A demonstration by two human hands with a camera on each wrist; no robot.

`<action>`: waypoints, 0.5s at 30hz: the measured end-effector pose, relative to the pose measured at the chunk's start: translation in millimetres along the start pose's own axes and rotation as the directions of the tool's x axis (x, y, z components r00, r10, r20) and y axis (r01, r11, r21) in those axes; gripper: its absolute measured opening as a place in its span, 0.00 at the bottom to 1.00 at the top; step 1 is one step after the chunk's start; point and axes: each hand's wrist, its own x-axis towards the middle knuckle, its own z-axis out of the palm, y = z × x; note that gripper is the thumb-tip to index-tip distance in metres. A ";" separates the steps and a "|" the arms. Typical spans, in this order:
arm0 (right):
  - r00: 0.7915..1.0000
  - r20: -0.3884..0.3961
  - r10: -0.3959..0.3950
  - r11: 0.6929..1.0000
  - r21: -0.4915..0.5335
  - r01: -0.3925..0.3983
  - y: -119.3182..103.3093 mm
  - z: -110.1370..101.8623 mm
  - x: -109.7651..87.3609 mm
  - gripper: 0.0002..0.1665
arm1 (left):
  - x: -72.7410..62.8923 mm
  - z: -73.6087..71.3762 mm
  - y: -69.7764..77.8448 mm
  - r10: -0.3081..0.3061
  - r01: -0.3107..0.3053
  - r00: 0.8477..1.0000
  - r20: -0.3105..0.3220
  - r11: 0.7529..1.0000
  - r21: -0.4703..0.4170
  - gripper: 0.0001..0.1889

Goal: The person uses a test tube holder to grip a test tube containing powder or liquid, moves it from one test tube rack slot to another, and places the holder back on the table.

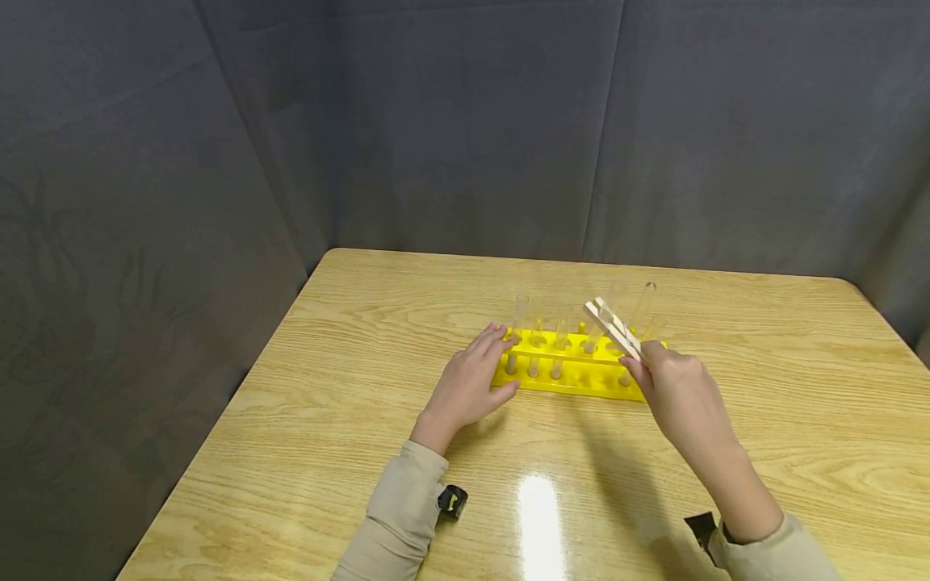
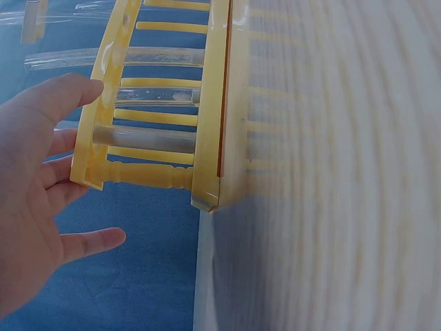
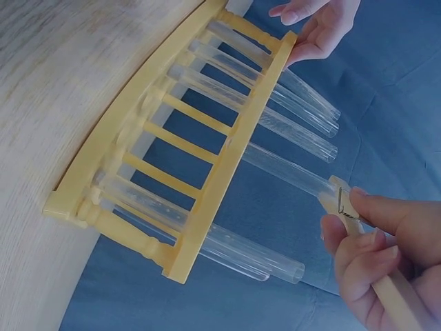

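Note:
My left hand [image 1: 468, 383] grips the left end of a yellow test tube rack [image 1: 574, 390]. In the left wrist view the thumb lies over the front of its upper shelf, other fingers behind. My right hand [image 1: 683, 395] holds a pale wooden test tube clamp [image 1: 616, 329] by its handle. The clamp's tip is at the upper part of a clear test tube [image 3: 289, 172], whose lower end is at the upper shelf, with no tube visible below it there. Several clear tubes [image 2: 158, 139] stand at the rack's left end, and others [image 3: 262, 253] at its right.
The rack stands on a wood-grained table [image 1: 334, 387], toward its far side. Grey cloth [image 1: 465, 121] hangs behind the table and along its left. The tubes rise well above the upper shelf. Yellow pegs [image 3: 196, 110] line the rack's back.

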 end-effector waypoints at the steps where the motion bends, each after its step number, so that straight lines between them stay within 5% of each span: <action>1: 1.000 -0.001 -0.001 1.000 -0.001 0.001 0.2 0.2 0.1 0.14 | 0.0 0.1 0.1 -0.001 0.001 1.000 0.002 1.000 0.002 0.28; 15: 0.999 0.028 0.016 1.000 0.012 -0.016 1.0 2.5 0.0 0.14 | -0.1 -0.2 0.5 0.007 -0.007 1.000 -0.008 1.000 -0.014 0.28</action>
